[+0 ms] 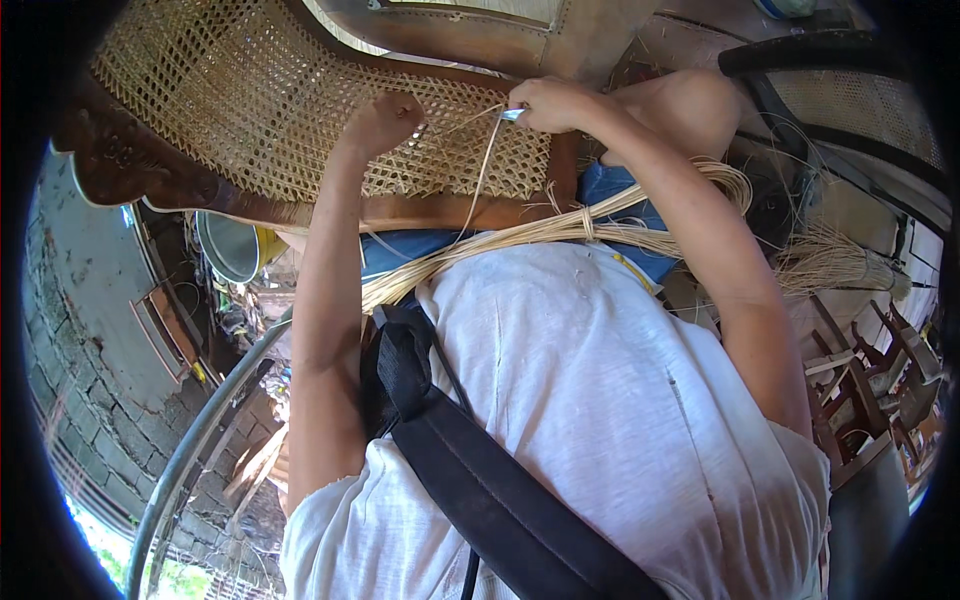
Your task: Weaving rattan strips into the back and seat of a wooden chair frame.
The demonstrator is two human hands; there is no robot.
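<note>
Across my lap lies a wooden chair frame with a woven cane panel (240, 90) in an open lattice. Over the panel's middle, my left hand (383, 125) is closed in a fist; what its fingers hold, if anything, is hidden. Near the frame's right end, my right hand (550, 105) is closed on a small light-blue tool (513, 114), its kind unclear. A loose cane strand (487, 165) rises from my lap to this tool, and a thinner strand slants from there towards my left hand.
A tied bundle of cane strands (640, 225) lies across my lap beneath my right forearm. A grey metal bucket (228, 247) stands at the left, beside a curved metal rail (205, 420). Wooden furniture parts (870, 385) pile up on the right, below a broom-like bundle (835, 265).
</note>
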